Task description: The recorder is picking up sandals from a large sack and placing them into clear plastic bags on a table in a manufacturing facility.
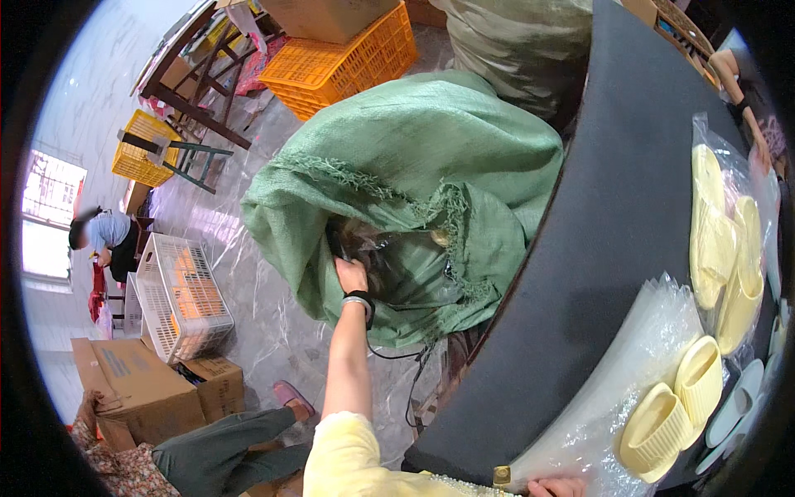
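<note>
**Asker:** Edges first: where do they run, and what room is open?

**Watcher:** The dark table (pixel 613 207) has a curved rim sweeping from the top of the view down to the bottom centre. Left of that rim the floor is covered with clear plastic sheeting (pixel 248 282), open between the green woven sack (pixel 414 166) and a white plastic crate (pixel 178 298). Cardboard boxes (pixel 145 385) sit at the lower left, orange crates (pixel 348 58) beyond the sack.

**Asker:** And the sack relative to the hands?

**Watcher:** It stands on the floor right against the table rim. The left hand (pixel 351 275) reaches from the lower edge into the sack's mouth, where the frayed edge is folded back. Its fingers are inside the dark opening, so whether they pinch anything I cannot tell. The right hand (pixel 556 487) is well apart at the bottom edge, fingertips curled down on a stack of clear plastic bags (pixel 629 364) on the table.

**Asker:** Which way does the sack point?

**Watcher:** It slumps with its long axis from upper right to lower left, mouth toward the person. Beside the bags lies a pair of pale yellow slippers (pixel 675 406); more bagged slippers (pixel 725 240) lie further up the table.
</note>
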`<state>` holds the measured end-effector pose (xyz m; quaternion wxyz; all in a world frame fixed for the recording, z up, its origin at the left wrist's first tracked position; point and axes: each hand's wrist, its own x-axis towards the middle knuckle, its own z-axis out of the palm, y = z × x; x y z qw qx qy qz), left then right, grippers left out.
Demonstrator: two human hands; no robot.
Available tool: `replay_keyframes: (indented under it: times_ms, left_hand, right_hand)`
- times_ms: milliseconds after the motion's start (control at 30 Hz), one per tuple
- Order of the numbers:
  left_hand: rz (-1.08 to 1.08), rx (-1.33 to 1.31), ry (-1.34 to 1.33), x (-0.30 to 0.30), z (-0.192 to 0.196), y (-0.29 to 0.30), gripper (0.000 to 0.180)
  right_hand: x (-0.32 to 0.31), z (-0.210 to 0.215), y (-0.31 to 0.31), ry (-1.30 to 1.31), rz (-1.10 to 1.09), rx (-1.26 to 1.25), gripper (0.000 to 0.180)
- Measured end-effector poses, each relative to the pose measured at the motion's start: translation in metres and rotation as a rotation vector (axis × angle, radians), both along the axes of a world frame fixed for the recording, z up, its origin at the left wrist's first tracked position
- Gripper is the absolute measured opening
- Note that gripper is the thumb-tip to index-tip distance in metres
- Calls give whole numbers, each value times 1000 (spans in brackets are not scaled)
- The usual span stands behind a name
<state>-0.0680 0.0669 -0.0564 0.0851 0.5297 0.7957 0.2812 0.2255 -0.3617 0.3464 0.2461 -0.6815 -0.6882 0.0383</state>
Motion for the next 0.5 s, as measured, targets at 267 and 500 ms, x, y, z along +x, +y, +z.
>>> replay_keyframes:
  times_ms: [267,500]
  left_hand:
    - [-109,-229,-84,-41,176,-16,33]
    - [-42,-490,-1266,-78,308,-70,6]
  right_hand:
    - [2,-5,-1,29,27,91,20]
    - [-1,-2,4,66,10,62,24]
